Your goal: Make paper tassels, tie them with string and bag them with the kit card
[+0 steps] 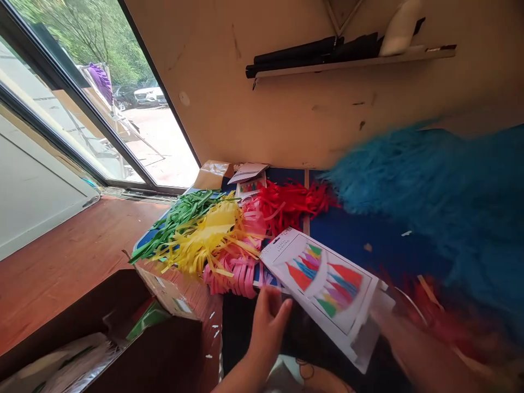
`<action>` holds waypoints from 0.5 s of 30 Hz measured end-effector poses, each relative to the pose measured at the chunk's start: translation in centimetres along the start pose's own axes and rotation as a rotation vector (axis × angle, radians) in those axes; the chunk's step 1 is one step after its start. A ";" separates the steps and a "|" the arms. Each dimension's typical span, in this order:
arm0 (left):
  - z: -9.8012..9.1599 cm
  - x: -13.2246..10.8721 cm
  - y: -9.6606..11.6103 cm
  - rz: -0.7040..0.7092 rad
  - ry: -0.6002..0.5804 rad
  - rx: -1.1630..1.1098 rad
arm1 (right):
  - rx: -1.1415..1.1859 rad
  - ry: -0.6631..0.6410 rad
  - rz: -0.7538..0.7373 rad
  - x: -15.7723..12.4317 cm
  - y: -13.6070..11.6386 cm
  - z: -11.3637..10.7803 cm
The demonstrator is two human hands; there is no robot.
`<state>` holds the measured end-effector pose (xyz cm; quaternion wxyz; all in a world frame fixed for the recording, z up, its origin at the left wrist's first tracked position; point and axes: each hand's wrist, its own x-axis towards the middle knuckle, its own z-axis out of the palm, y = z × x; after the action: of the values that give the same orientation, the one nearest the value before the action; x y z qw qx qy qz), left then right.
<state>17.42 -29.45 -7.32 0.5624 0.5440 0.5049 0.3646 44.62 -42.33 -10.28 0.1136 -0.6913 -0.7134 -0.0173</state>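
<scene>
A white printed tassel bunting box [327, 284], with colourful garlands pictured on its front, lies tilted in front of me. Its near end has loose flaps. My right hand [393, 327], blurred by motion, is at the box's right edge and seems to grip it; its fingertips are partly hidden. Left of the box, my left hand [268, 314] has its fingers curled and its thumb apart, with nothing visible between them. Pink paper fringe [235, 273] lies just beyond this hand. Blurred red strips [446, 311] are beside my right hand.
Yellow [208, 226], green [180, 215] and red fringe bundles [295, 204] lie on the blue table [368, 234]. A large blue fringe mass [434, 185] covers its right side. An open cardboard box [172, 349] stands at lower left. Several flat packages [248, 174] lie by the wall.
</scene>
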 end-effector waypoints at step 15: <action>6.8 -0.9 0.1 -0.567 -0.303 -0.588 | 0.147 -0.188 -0.255 2.5 -2.5 -4.2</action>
<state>23.81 -32.02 -7.80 0.8390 0.2481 0.4207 0.2400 42.73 -40.77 -5.36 0.0933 -0.5838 -0.8020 0.0855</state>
